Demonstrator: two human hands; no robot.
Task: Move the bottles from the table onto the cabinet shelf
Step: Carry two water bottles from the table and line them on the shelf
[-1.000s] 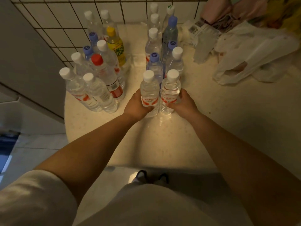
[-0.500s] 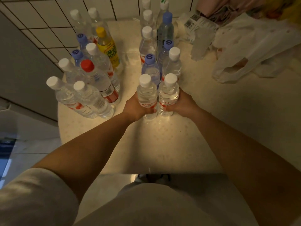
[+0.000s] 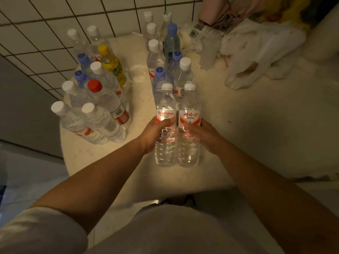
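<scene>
I have a clear water bottle in each hand, side by side and touching, both upright with white caps and red-and-white labels. My left hand is wrapped around the left bottle just below its label, thumb across the front. My right hand curls around the right bottle at the same height. I cannot tell for sure whether their bases rest on the tabletop or sit just above it.

Behind them on the tabletop stands a column of bottles running toward the tiled wall, with white caps and pale blue caps mixed together. To the left stands a second cluster, well apart from the pair I hold. It includes a red-capped bottle, a yellow bottle with a yellow cap, and several clear ones with white caps nearest the table's edge.

On the far right of the tabletop lies a crumpled white plastic bag, with a small printed package just beside it near the wall.
</scene>
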